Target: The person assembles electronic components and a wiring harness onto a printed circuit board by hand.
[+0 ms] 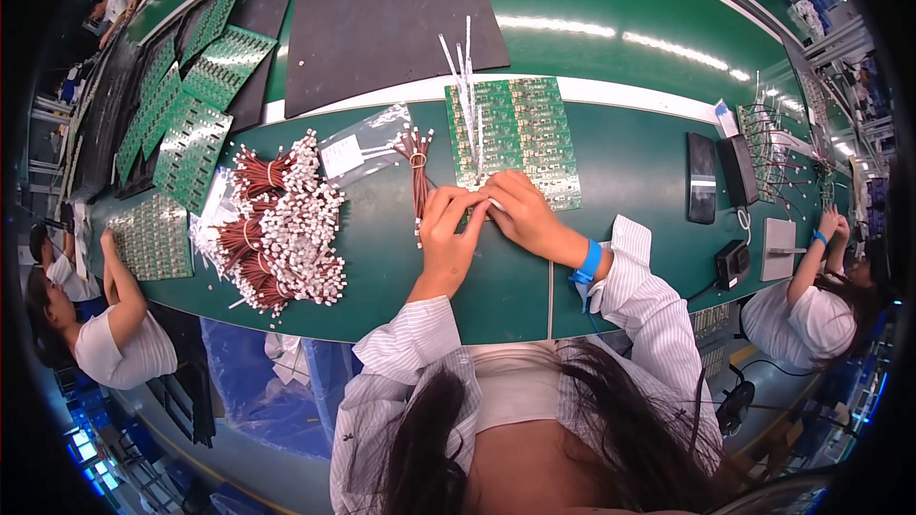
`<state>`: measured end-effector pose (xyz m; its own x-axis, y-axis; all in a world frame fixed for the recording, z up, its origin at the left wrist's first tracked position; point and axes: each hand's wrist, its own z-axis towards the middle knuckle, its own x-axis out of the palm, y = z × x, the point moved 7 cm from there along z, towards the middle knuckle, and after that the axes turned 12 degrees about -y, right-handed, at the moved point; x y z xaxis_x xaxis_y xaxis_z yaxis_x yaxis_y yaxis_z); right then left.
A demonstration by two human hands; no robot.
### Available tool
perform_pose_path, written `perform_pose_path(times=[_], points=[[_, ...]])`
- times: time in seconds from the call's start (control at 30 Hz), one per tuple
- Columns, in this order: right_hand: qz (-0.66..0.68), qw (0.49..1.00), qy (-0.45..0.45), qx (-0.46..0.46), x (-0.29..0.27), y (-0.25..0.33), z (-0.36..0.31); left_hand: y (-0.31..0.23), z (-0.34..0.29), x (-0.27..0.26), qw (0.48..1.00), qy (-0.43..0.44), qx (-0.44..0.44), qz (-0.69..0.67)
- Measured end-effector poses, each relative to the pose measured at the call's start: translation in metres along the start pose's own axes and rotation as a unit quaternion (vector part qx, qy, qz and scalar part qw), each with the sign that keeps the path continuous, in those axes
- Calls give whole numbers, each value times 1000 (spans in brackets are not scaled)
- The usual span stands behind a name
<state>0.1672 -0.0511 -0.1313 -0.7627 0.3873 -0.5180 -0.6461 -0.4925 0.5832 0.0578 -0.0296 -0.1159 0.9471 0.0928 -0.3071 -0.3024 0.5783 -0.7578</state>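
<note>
My left hand (447,236) and my right hand (528,216) meet at the front edge of a green circuit board panel (549,148). Both are closed, fingertips pinched together around something small and whitish that the fingers mostly hide. Narrow whitish strips (468,100) lie across the panel's left part, running from beyond its far edge toward my fingertips. Just left of my left hand lies a banded bundle of brown wires with white connectors (417,167). A blue band circles my right wrist.
At left lie a large pile of similar wire bundles (286,229), a clear plastic bag (367,148) and stacked circuit panels (191,153). A black phone (701,178) and a black box (738,170) rest at right. A dark mat (391,19) lies behind. People sit at both sides.
</note>
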Motion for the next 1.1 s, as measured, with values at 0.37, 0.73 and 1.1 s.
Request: perform_pose_path(times=[0.37, 0.73, 1.1], points=[[-15, 999, -26, -17, 2, 2, -3, 1, 6, -10, 998, 19, -55, -31], [10, 999, -31, 0, 0, -1, -1, 76, 68, -38, 907, 90, 141, 386], [6, 999, -50, -5, -7, 4, 2, 77, 87, -72, 944, -87, 47, 314]])
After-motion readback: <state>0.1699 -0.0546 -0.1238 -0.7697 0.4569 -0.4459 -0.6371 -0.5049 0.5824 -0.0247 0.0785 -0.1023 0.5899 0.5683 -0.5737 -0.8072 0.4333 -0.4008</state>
